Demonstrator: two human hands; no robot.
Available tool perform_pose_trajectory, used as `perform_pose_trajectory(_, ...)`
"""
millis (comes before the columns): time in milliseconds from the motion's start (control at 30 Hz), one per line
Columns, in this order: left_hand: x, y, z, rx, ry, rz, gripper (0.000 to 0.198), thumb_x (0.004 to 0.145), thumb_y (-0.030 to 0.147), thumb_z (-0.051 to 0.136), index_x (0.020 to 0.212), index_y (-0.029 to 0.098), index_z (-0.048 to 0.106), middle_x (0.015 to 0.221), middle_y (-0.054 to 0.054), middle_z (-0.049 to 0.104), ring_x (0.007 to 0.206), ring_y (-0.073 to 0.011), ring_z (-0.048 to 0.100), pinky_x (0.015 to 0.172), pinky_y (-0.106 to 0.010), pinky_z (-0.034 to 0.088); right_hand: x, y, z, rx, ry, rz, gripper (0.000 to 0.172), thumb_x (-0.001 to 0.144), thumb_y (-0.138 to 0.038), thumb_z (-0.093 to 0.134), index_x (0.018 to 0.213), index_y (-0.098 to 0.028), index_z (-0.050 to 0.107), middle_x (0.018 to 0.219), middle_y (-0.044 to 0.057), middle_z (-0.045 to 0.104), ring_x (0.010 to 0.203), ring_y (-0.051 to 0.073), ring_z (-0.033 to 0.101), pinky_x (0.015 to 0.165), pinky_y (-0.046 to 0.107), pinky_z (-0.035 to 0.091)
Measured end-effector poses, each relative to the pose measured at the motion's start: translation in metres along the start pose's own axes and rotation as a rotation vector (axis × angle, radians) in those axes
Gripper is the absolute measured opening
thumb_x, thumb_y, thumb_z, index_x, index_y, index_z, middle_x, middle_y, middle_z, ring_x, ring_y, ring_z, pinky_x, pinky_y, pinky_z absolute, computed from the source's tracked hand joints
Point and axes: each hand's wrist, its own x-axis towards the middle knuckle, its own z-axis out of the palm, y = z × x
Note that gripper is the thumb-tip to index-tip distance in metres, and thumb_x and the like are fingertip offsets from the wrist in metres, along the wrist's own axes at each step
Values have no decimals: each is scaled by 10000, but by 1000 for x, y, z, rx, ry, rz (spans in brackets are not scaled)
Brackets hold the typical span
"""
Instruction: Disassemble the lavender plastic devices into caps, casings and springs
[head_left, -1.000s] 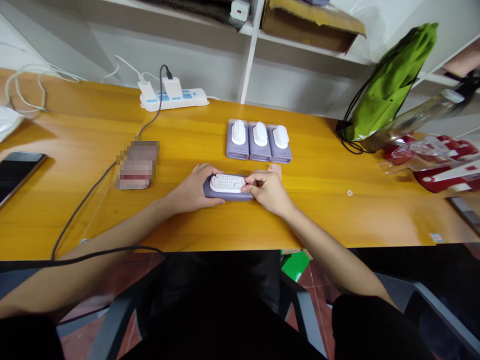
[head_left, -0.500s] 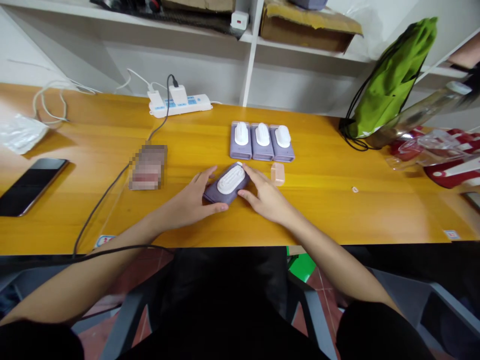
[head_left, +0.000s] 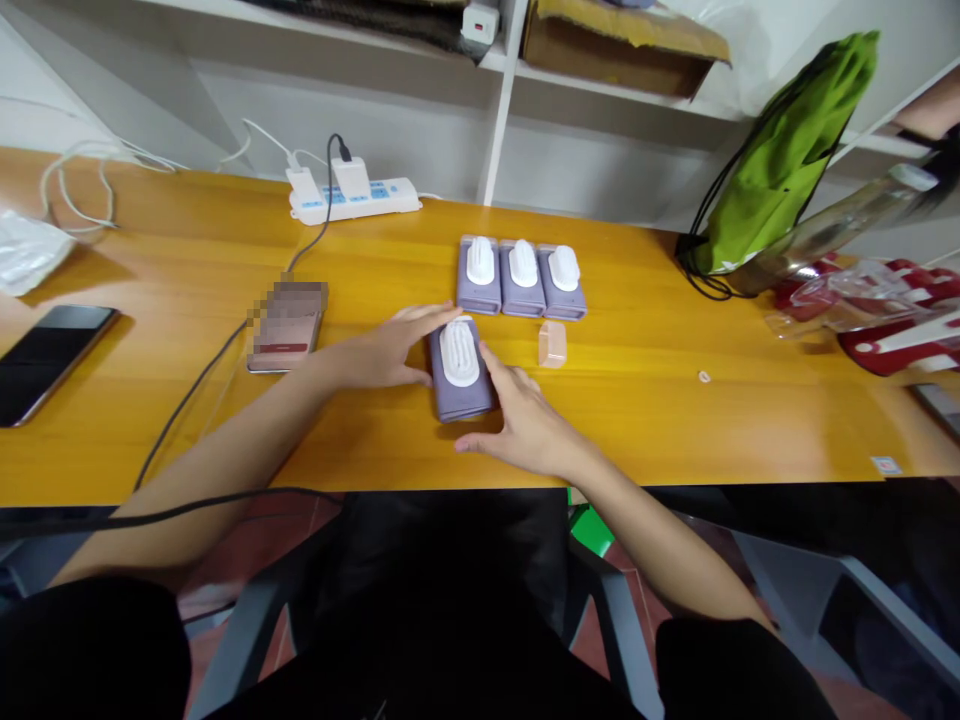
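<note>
**Four purple brushes on an orange table**

1. Lone brush (head_left: 459, 368): purple base with the white bristle pad on top. It lies flat on the table (head_left: 675, 430), towards the front edge, with its long side pointing away from the person.
2. Left hand (head_left: 379, 352): the fingers are stretched almost flat and the tips touch the far left edge of the lone brush. It clasps nothing.
3. Right hand (head_left: 525, 425): the fingers are spread wide, with the forefinger along the brush's right side and the thumb by its near corner. It clasps nothing.
4. Row of three brushes (head_left: 523, 279): the same make, side by side and touching, just behind the lone brush.
5. Clear block (head_left: 553, 343): small and pale peach, near the lone brush on its right but apart from it.
6. Power strip (head_left: 352, 195): white, at the back edge of the table, with two plugs in it.
7. Black cable (head_left: 196, 385): crosses the table on the left.
8. Phone (head_left: 45, 360): dark, lying face up at the far left.
9. Green bag (head_left: 787, 160): leans at the far right, with a clear bottle (head_left: 840, 225) lying beside it.
</note>
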Motion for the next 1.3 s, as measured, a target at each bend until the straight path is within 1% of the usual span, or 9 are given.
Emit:
perform_pose_trajectory(100,0,0,13,7,117,44,1178,921,660,907,1854,273,300,1908,-216,354,1776,-473,318,1438,-727,281,7,-2,4,-44,0,-10,1535,783,-679,1032,1907,-315,52,1891,248,375,1624,570,481,1289,832,395)
perform_pose_trajectory(200,-2,1,18,-3,163,61,1240,823,755,959,1802,248,393,1834,-238,460,1698,-500,434,1394,-740,357,18,9,-2,-47,-8,-18,1368,874,-493,968,1902,-284,89,1838,243,458,1593,527,527,1291,791,427)
perform_pose_trajectory(333,-8,0,10,-76,139,38,981,856,767,926,1613,230,609,1610,-193,671,1495,-424,646,1299,-624,503,22,33,-18,-3,-49,-112,1201,877,-283,865,1874,-285,194,1858,201,428,1672,447,490,1368,714,417)
perform_pose_trajectory(467,-18,-3,-2,-144,107,19,662,991,685,832,1476,254,698,1480,-129,756,1376,-338,715,1243,-522,528,15,42,-29,-2,60,-179,817,978,-394,845,1714,-304,503,1724,169,576,1602,398,578,1353,686,462)
perform_pose_trajectory(633,-21,4,4,-176,65,-28,814,897,681,916,1543,264,650,1555,-131,719,1424,-353,681,1251,-520,521,20,17,-31,-109,206,-164,510,1023,-574,842,1425,-279,733,1424,151,720,1373,405,677,1236,673,542)
perform_pose_trajectory(733,-18,12,17,-188,80,-64,961,798,692,979,1574,247,627,1561,-141,707,1454,-398,642,1288,-593,488,43,-5,-32,-173,111,-287,563,1032,-540,842,1497,-259,693,1436,158,711,1368,399,659,1221,626,544)
perform_pose_trajectory(933,-16,23,24,-354,101,-115,648,820,484,899,1359,212,664,1340,-91,780,1215,-332,757,1091,-518,636,99,-17,-31,-423,-280,-639,310,1176,-382,592,1364,-203,759,1341,160,712,1223,326,670,1047,498,598)
perform_pose_trajectory(1167,-6,27,33,-172,184,-162,783,694,572,974,1337,229,687,1401,-133,766,1353,-436,687,1210,-614,538,103,-10,-25,-398,-222,-711,290,1187,-364,557,1245,-174,768,1275,162,741,1201,305,667,1053,470,588)
perform_pose_trajectory(1300,-1,27,41,-130,217,-173,594,723,525,935,1173,227,686,1236,-131,784,1200,-391,728,1125,-573,576,101,-15,-21,-407,-194,-739,297,1199,-314,514,1177,-167,770,1151,143,753,1130,287,667,1028,449,589)
